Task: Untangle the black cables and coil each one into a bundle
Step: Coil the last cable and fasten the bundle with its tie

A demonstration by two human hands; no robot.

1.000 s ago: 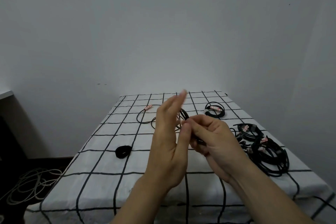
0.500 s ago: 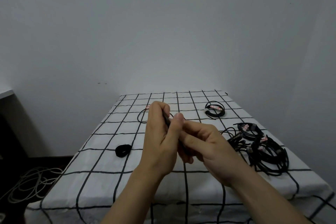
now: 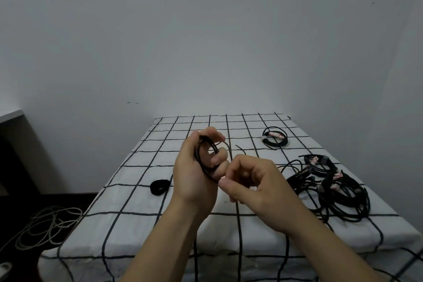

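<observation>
The head camera looks down along both forearms to a table [image 3: 137, 224] under a white cloth ruled with black squares, set against a bare grey wall [image 3: 206, 41].

The left hand [image 3: 196, 171] is raised above the middle of the table with its palm turned toward the camera. Its fingers are curled round a small coil of black cable [image 3: 202, 160], so the loops lie across the palm and pass under the bent fingertips. A second ago this hand stood flat with its fingers straight up, and half a second ago they were closing. Now the coil shows plainly inside the grip.

The right hand [image 3: 254, 183] sits just beside it, touching it, with its fingers folded in. Thumb and forefinger pinch together at the coil's lower end, where the cable runs out. A thin tail of the same cable arcs behind the left fingertips and drops out of sight behind the right knuckles.

The slack loop that lay on the cloth toward the far left corner in both earlier frames no longer shows there.

Near the far right corner lies a coiled bundle [image 3: 274, 138] with a pale tag. Along the right edge sprawls a tangled pile [image 3: 332, 190] of more black cables, apart from both hands. A small black strap [image 3: 160, 186] lies near the left edge. None of these has shifted. Pale cords [image 3: 43, 224] lie looped on the dark floor [image 3: 13, 208] to the left of the table.
</observation>
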